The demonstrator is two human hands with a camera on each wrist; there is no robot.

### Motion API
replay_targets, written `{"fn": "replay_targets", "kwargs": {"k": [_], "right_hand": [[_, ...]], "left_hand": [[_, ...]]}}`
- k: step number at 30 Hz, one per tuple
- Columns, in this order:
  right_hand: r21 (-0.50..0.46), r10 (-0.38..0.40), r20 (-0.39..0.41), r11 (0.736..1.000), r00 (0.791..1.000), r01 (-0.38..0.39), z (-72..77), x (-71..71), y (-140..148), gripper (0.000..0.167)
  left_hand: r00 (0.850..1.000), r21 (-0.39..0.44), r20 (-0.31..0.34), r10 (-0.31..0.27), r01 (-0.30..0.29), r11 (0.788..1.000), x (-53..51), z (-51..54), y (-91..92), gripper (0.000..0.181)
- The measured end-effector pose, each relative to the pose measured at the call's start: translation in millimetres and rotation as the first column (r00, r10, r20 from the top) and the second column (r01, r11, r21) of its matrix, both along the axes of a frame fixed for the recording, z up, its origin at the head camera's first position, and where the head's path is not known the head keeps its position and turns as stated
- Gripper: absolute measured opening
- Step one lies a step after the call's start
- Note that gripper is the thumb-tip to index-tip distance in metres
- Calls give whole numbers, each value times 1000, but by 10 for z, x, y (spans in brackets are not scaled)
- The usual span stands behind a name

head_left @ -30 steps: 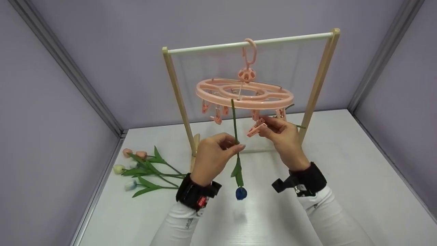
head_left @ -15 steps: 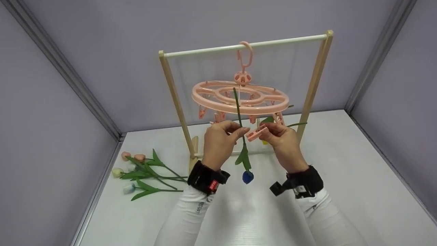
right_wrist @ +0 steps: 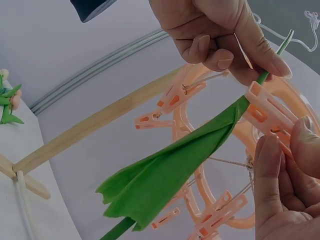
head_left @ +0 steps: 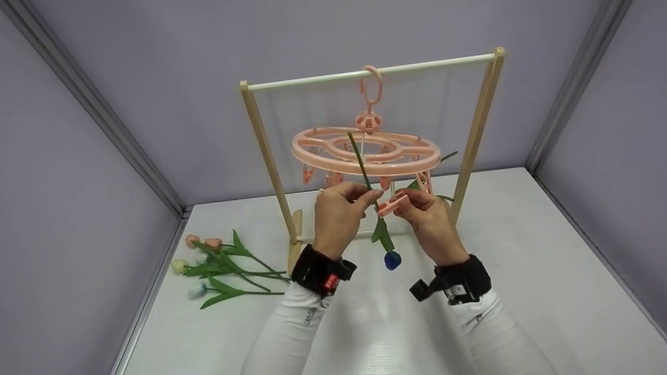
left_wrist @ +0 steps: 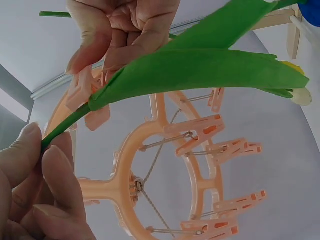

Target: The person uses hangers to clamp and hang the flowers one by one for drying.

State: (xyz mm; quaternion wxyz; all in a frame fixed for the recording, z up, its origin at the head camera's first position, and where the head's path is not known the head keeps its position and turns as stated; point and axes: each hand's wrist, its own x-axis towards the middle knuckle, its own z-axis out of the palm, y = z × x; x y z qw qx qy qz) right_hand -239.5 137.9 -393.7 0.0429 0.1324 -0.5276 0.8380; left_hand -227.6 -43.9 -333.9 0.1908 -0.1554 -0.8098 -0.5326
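Pinching a blue, green-stemmed artificial tulip (head_left: 384,237) with left hand (head_left: 337,216) and a pink plastic clip (head_left: 392,206) at its stem (head_left: 359,159) with right hand (head_left: 431,221).

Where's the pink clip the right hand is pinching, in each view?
Head: pink clip just right of centre.
Left wrist: pink clip left of centre, above mid-height.
Right wrist: pink clip right of centre, around mid-height.
Shared landmark: the blue flower's green leaves, near the pink clip.
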Motion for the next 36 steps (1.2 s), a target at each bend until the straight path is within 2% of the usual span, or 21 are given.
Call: {"fn": "replay_targets", "kwargs": {"k": [6,11,17,21,26,31,36], "right_hand": [[31,8,-26,1000,1000,-7,-20,-10,36,46],[0,68,10,998,998,-68,-47,-26,79,41],[55,113,-7,992,994,-112,-101,-62,120,44],[94,103,-5,990,995,-102,-158,-71,145,43],[122,67,95,989,993,-79,-284,-60,185,43],[175,42,153,982,987,-69,-411,-13,254,45],[229,3,173,973,985,-43,-520,60,345,48]], "left_hand": [[1000,20,-1,-23,23,1000,-17,-20,29,18],[999,34,23,-40,39,999,-45,-65,48,19],[999,5,36,-35,34,999,-78,-129,54,19],[999,3,51,-16,16,1000,-116,-176,66,19],[999,13,50,2,-2,1000,-185,-244,60,20],[1000,25,26,-12,11,1000,-229,-288,53,20],[999,56,3,-37,37,998,-256,-326,51,17]]}}
